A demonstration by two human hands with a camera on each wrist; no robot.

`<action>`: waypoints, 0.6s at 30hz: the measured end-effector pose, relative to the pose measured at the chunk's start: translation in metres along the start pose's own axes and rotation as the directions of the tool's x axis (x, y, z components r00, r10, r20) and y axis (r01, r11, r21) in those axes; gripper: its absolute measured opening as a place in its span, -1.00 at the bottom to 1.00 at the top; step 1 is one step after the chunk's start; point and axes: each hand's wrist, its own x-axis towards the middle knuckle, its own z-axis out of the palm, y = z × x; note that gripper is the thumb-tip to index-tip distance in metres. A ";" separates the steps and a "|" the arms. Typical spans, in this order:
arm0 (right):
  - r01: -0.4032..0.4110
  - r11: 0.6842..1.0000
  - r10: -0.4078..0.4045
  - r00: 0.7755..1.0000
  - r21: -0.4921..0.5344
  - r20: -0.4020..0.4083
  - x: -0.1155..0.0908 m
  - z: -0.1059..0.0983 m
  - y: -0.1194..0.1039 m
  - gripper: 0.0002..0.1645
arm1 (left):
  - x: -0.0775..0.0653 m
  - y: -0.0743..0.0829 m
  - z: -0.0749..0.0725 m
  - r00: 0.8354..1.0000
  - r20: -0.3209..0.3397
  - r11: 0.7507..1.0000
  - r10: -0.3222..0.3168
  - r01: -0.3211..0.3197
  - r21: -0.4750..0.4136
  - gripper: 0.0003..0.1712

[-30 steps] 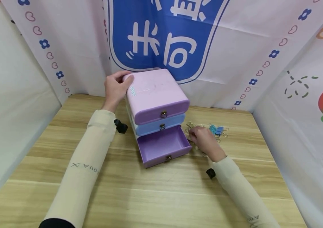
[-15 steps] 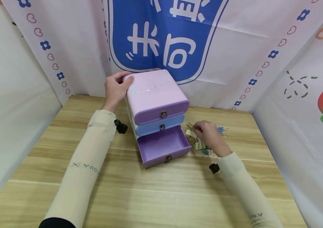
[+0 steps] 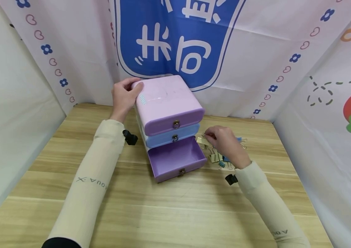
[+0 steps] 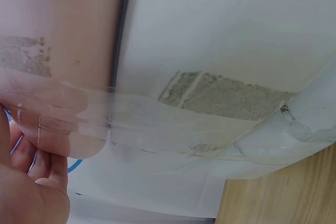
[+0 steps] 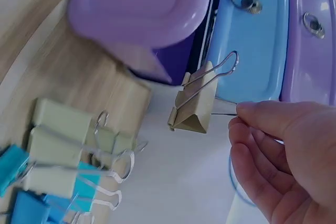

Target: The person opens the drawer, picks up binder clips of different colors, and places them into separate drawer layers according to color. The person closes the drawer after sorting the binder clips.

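Note:
A small drawer cabinet, pink on top, stands against the backdrop. Its purple bottom drawer is pulled out, with a bare floor showing. My left hand grips the cabinet's back left top edge, the thumb on the top; in the left wrist view curled fingers show behind the tape-marked side. To the right of the drawer, my right hand pinches a wire handle of a gold binder clip. That clip hangs raised in front of the blue middle drawer in the right wrist view.
Several loose gold, teal and blue binder clips lie on the wooden table below my right hand. A printed cloth backdrop rises behind the cabinet, with white side walls left and right.
My right hand has drawn back from among the clips and risen slightly with a gold binder clip pinched in its fingers, uncovering clips below. The left hand keeps its grip on the cabinet.

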 end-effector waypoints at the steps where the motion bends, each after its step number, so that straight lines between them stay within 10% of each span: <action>1: 0.015 1.000 -0.015 1.000 0.000 0.002 0.001 0.000 -0.003 -0.91 | 0.000 0.000 0.000 1.000 0.000 1.000 -0.003 0.003 -0.001 -0.59; 18: 0.101 0.995 -0.100 0.991 -0.013 0.092 0.004 0.035 -0.032 -0.93 | -0.002 0.000 -0.002 1.000 0.004 1.000 -0.005 0.005 -0.010 -0.53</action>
